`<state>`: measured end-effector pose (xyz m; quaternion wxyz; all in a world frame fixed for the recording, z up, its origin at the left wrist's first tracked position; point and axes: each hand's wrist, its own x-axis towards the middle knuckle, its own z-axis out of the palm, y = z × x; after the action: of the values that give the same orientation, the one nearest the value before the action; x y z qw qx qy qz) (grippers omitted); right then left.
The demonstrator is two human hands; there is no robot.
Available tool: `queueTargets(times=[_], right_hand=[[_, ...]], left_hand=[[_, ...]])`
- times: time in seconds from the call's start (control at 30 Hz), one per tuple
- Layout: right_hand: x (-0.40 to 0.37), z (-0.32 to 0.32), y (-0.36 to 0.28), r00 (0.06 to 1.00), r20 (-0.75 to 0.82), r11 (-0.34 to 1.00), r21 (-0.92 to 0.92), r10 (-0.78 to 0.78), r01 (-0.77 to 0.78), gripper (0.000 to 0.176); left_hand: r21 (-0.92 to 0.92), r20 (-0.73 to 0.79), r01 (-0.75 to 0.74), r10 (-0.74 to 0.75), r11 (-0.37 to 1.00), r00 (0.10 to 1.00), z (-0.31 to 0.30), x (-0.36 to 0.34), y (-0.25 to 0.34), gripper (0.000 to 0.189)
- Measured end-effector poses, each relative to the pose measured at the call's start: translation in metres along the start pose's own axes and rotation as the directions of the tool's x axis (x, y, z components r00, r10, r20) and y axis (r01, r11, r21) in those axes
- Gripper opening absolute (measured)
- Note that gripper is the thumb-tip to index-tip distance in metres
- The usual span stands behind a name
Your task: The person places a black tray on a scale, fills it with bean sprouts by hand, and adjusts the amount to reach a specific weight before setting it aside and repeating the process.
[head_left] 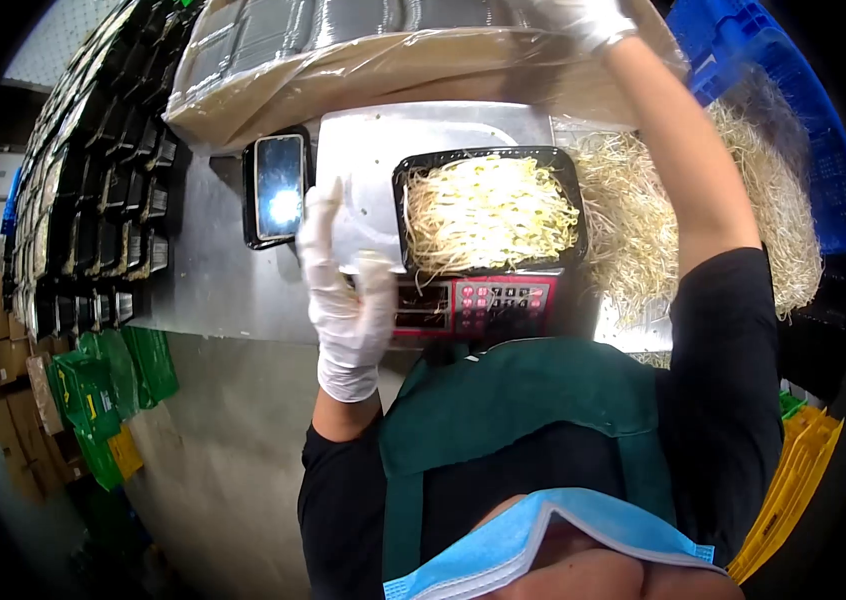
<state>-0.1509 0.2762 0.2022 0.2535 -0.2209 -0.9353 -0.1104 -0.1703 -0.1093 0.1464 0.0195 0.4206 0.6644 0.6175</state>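
My left hand (348, 300), in a white glove, is raised at the left edge of the scale with thumb and fingers apart and nothing between them. Right of it, a black tray (568, 230) heaped with bean sprouts (493, 215) rests on the metal weighing scale (353, 135). The scale's red keypad (503, 300) faces me. My right hand (588, 20), also gloved, reaches far forward over a plastic-lined cardboard box (343, 75) of stacked black trays (363, 20). Its fingers are blurred and partly cut off by the frame edge.
A phone (280, 187) lies in a black tray left of the scale. Tall stacks of filled trays (93, 200) stand at the left. Loose sprouts (623, 215) are piled at the right, beside a blue crate (823, 130). Green crates (93, 400) and yellow crates (793, 480) stand lower down.
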Motion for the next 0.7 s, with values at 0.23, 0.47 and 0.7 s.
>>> queueTargets(times=[0.23, 0.47, 0.7], right_hand=[[-0.125, -0.121, -0.071, 0.939, 0.1, 0.543, 0.833, -0.329, 0.102, 0.05], [-0.19, -0.136, -0.095, 0.982, -0.189, 0.526, 0.835, -0.004, 0.163, 0.082], [-0.179, -0.062, -0.071, 0.973, -0.071, 0.696, 0.71, 0.221, -0.107, 0.026]], left_hand=[[-0.92, 0.175, 0.299, -0.417, 0.252, 0.892, -0.047, 0.027, -0.004, 0.067], [-0.584, 0.103, 0.365, -0.38, 0.725, 0.919, -0.004, 0.013, 0.038, 0.027], [-0.009, 0.116, 0.117, -0.116, 0.993, 0.986, 0.036, 0.054, -0.047, 0.026]])
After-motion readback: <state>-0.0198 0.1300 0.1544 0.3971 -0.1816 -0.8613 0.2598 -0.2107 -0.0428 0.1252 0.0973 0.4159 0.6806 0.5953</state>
